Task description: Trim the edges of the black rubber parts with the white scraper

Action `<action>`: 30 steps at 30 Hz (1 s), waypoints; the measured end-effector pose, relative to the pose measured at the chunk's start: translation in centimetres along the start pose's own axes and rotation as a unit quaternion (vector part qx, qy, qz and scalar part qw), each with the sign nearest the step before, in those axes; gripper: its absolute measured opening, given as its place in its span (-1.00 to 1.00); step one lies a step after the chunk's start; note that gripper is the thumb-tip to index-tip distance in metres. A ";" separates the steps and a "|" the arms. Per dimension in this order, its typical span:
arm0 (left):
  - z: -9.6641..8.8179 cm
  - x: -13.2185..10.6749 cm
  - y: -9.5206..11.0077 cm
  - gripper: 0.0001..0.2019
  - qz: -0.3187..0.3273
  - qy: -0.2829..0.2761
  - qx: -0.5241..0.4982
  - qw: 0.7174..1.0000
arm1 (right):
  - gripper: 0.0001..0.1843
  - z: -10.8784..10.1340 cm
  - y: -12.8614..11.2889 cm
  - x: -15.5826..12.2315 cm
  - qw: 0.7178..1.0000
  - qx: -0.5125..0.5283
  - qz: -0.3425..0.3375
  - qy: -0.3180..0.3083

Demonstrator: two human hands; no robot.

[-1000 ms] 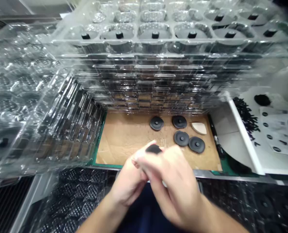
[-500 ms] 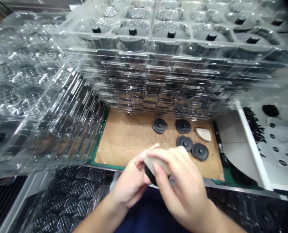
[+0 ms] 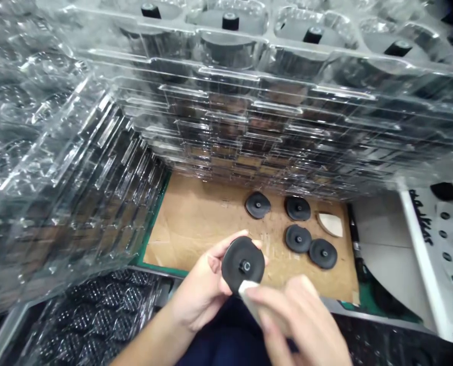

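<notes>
My left hand (image 3: 205,284) is closed around the edge of a black rounded disc (image 3: 236,262), whose short central stem faces up at me. Pinched in my right hand (image 3: 297,320) is a pale wedge-shaped pad (image 3: 254,302); its tip meets or nearly meets the disc's near edge. Beyond my hands, several similar discs lie stem up on a cardboard sheet (image 3: 195,213), among them one disc (image 3: 258,205) set apart from the others. Another pale wedge pad (image 3: 330,224) rests to their right.
Tall stacks of clear plastic trays (image 3: 245,122) rise at the back, with stemmed discs in the top pockets. More clear trays (image 3: 77,168) stand on the left. A black pen-like tool (image 3: 355,234) lies by the cardboard's right edge, beside a white-walled box (image 3: 420,259).
The disc has turned from edge-on to stem side up in my left hand. My right hand has moved down and away from it with the pad. The view has shifted slightly.
</notes>
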State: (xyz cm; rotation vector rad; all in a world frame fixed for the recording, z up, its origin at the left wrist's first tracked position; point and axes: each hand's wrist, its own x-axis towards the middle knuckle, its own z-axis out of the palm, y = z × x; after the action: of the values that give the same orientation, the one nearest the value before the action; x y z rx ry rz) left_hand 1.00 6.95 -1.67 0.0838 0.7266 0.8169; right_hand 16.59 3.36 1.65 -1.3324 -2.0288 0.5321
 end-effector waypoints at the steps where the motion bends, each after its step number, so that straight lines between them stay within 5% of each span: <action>1: 0.0 0.0 0.1 -0.34 0.004 0.011 0.002 1.000 | -0.75 0.1 0.0 0.2 1.000 0.007 0.018 -0.004; 7: -0.1 0.3 0.1 -0.39 0.005 0.010 -0.015 1.000 | -0.75 0.9 0.1 0.1 0.997 0.060 0.056 0.013; 12: -1.2 0.6 -0.4 -0.53 0.061 0.060 -0.050 0.995 | -0.78 2.7 4.2 -1.5 0.977 0.092 0.187 0.037; 16: -1.6 0.5 -0.3 -0.45 0.078 0.064 -0.048 0.994 | -0.71 5.7 6.6 -4.1 0.986 0.052 0.161 -0.005; 21: -1.6 0.0 -0.3 -0.53 0.095 0.059 -0.046 0.993 | -0.58 8.3 6.9 -6.4 0.984 -0.026 0.175 0.004; 30: -1.2 -1.1 -0.9 -0.51 0.117 0.091 -0.034 0.988 | -0.69 8.2 7.6 -4.0 0.982 -0.001 0.182 0.041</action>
State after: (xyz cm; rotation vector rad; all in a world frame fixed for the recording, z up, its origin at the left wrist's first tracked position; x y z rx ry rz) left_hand 0.30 5.32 -2.23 0.0337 0.8705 1.0827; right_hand 16.88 2.89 -10.14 -1.7105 -1.7251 0.6236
